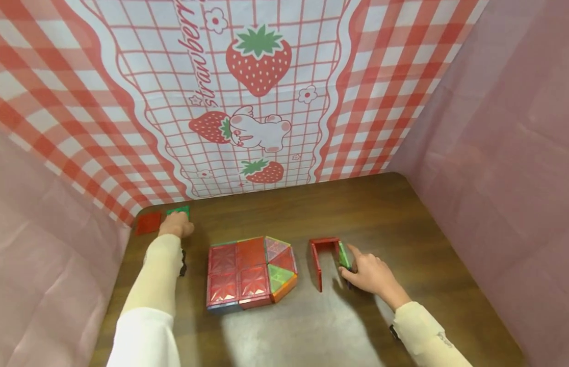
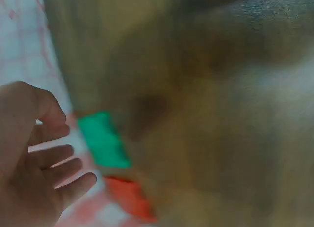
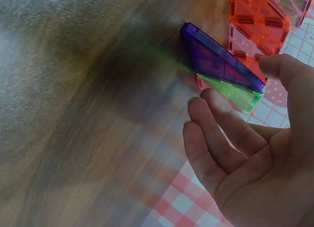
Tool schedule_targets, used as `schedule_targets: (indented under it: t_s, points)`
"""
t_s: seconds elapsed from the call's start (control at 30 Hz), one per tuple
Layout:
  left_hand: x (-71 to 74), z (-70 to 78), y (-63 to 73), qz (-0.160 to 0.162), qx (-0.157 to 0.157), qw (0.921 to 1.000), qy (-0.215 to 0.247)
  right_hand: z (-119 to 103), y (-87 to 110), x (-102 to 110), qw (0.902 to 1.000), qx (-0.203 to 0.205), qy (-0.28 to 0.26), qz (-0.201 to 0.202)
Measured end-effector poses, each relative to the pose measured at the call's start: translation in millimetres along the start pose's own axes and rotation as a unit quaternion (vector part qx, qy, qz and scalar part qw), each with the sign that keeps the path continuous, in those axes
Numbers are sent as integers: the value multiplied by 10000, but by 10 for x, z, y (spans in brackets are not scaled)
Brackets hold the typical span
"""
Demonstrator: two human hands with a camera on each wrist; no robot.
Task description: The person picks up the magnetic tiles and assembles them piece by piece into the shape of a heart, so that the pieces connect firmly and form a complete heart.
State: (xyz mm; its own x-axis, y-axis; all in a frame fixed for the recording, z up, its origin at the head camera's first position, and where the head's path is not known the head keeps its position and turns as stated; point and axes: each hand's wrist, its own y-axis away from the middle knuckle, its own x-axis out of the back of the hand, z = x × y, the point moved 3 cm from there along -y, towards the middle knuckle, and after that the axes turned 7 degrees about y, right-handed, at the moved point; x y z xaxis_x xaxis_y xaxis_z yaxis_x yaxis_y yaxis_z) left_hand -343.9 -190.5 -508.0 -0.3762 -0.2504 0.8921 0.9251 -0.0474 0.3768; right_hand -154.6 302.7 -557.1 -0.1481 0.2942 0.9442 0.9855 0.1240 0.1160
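In the head view my left hand (image 1: 176, 224) is over a green magnetic tile (image 1: 178, 209) at the table's back left corner. My left wrist view shows relaxed fingers holding nothing, apart from that green tile (image 2: 104, 139). Further right, my right hand (image 1: 371, 272) has its thumb and fingers about a green triangular tile (image 1: 343, 255) at the side of a red tile frame (image 1: 316, 265). A purple triangular tile (image 3: 221, 60) stands against the green triangle (image 3: 235, 93) in the right wrist view, with my thumb at its end. The index fingertip is hidden there.
Between my hands sits a built block of magnetic tiles (image 1: 238, 270), mostly red with a pointed right end. A red square tile (image 1: 148, 223) lies beside the green one. A strawberry-print cloth (image 1: 261, 122) hangs behind the wooden table (image 1: 358, 204), with pink cloth at both sides.
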Motion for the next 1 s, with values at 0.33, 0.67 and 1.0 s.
schedule_targets:
  t_s: [0.33,0.67,1.0]
  points:
    - [-282,-357,-175,-52,204,9980,603,15,49,3,9991,-140,391,60]
    - [-461,-254,-174,215,-238,9987,407,66,64,14,9978,-223,599,189]
    - [-799,-348,227,1692,-925,9808,306,24,109,-71,9958,-364,820,-193]
